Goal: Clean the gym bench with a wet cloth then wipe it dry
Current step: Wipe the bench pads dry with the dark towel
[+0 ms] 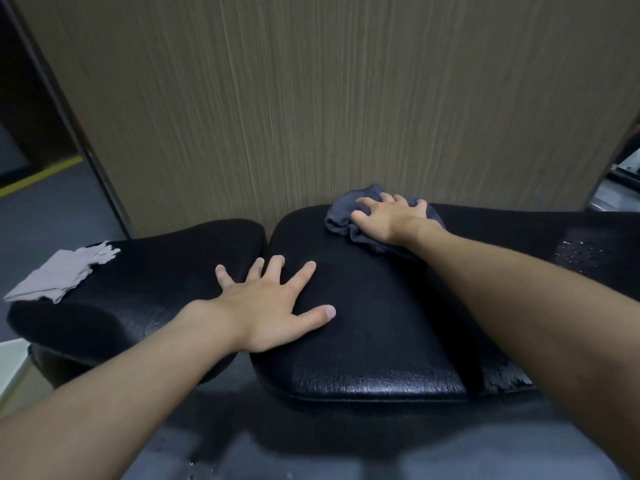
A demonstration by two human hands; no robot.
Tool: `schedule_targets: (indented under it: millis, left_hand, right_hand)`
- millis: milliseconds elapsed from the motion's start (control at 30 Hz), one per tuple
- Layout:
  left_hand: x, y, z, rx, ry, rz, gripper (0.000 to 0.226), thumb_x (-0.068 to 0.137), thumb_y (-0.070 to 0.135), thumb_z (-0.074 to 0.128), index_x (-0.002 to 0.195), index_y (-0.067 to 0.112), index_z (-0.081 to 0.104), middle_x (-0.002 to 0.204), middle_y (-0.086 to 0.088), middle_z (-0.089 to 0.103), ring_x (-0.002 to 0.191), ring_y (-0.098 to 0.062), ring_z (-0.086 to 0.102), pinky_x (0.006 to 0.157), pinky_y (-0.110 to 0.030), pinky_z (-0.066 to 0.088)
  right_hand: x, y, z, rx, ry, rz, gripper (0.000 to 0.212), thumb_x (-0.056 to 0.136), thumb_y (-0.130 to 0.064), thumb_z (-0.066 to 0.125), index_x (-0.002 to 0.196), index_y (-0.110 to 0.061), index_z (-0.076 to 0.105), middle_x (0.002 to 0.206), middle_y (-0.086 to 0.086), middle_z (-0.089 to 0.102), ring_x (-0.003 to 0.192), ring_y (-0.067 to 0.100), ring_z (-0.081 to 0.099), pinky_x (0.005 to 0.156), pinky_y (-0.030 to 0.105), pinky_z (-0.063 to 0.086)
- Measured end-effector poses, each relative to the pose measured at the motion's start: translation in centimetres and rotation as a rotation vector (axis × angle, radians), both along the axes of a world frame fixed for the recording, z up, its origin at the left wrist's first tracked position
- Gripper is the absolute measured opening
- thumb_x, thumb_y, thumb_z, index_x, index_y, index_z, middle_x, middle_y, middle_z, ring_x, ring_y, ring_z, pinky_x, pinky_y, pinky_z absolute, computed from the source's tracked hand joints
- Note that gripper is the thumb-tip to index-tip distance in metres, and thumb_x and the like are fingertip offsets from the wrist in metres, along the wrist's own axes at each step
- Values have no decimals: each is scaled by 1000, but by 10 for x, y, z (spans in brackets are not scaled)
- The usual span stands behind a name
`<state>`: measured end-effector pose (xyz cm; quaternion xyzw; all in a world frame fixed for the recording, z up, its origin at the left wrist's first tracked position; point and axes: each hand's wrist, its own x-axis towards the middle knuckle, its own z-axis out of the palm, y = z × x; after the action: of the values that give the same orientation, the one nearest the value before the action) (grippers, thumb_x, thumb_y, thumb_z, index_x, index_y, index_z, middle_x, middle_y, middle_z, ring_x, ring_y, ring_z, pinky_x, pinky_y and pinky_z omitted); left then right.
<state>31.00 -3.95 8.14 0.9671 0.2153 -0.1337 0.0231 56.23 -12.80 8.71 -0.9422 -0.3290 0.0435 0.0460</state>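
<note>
Head view puts the black gym bench (363, 334) across the middle of your sight, its two cushioned pads lying side by side with a narrow gap between them; the larger pad takes the centre and right, the smaller one (138, 285) sits to its left; your right hand (388, 216) presses flat, fingers spread, on a dark grey cloth (341, 216) bunched at the bench's far edge, palm bearing down on it rather than closing around it; your left hand (273, 306) lies open and splayed on the bench near the gap, gripping nothing; a pale folded cloth (59, 277) rests on the bench's left pad, at its far left end, well apart from both hands; droplets (578, 254) glisten on the bench surface to the right of your right forearm; a wood-grain panel (311, 98) stands upright just behind the bench; grey floor (48, 209) with a yellow stripe (38, 178) shows left of it.
</note>
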Motion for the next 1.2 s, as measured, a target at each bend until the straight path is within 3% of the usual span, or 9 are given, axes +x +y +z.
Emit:
schedule_targets:
  millis: [300, 400, 533, 633, 767, 867, 967, 1200]
  left_hand:
    - [-1, -5, 6, -24, -26, 25, 87, 77, 88, 18, 151, 50, -5, 164, -5, -4, 151, -31, -3, 108, -75, -2]
    - [-2, -9, 9, -3, -23, 21, 84, 81, 84, 19, 153, 46, -3, 165, -7, -2, 151, -30, -3, 110, -73, -2]
    - [4, -26, 11, 54, -196, -166, 65, 98, 55, 28, 156, 27, 19, 165, -2, 6, 152, -19, -2, 118, -58, 1]
    - [11, -40, 5, -37, -310, -188, 59, 101, 41, 31, 154, 17, 25, 163, -2, 20, 151, -18, 12, 121, -44, 13]
    - [17, -46, 11, -10, -276, -166, 57, 99, 49, 32, 145, 15, 38, 154, -5, 34, 145, -23, 25, 116, -47, 23]
    - [21, -54, 16, -3, -140, -164, 77, 92, 70, 27, 153, 24, 24, 160, -11, 22, 149, -29, 15, 118, -53, 18]
    - [26, -59, 15, -3, -61, -144, 84, 87, 77, 26, 156, 33, 8, 163, -12, 10, 151, -32, 4, 118, -57, 12]
    - [32, -57, 15, -34, -33, -116, 86, 85, 79, 30, 156, 36, 6, 164, -11, 5, 151, -29, -1, 118, -59, 10]
  right_hand:
    - [-100, -92, -7, 26, -17, 169, 60, 92, -58, 21, 151, -49, 20, 167, 4, 6, 153, 24, 2, 118, 60, -4]
    - [-139, -131, -7, 14, -42, 217, 71, 81, -64, 9, 150, -52, 17, 167, 1, 7, 153, 20, 2, 119, 58, -1]
    - [-161, -158, -7, -15, -85, 218, 78, 74, -65, 1, 150, -54, 12, 167, -2, 5, 153, 17, -1, 120, 54, -1]
    - [-148, -150, -5, -1, -55, 206, 78, 73, -66, 3, 150, -56, 12, 167, -4, 5, 153, 16, 0, 120, 54, -1]
    - [-98, -124, -4, -10, -27, 163, 70, 81, -65, 13, 150, -54, 17, 167, -2, 6, 153, 19, 2, 119, 56, -1]
    - [-49, -98, -7, -13, -29, 107, 59, 91, -61, 21, 150, -54, 18, 167, -1, 6, 153, 22, 3, 118, 59, -1]
    - [-6, -72, -7, -15, -24, 40, 59, 92, -61, 20, 150, -53, 19, 167, 1, 7, 153, 25, 5, 117, 62, 1]
    - [44, -43, 0, -9, -8, -69, 64, 90, -63, 18, 152, -46, 25, 164, 3, 21, 148, 30, 20, 113, 65, 8]
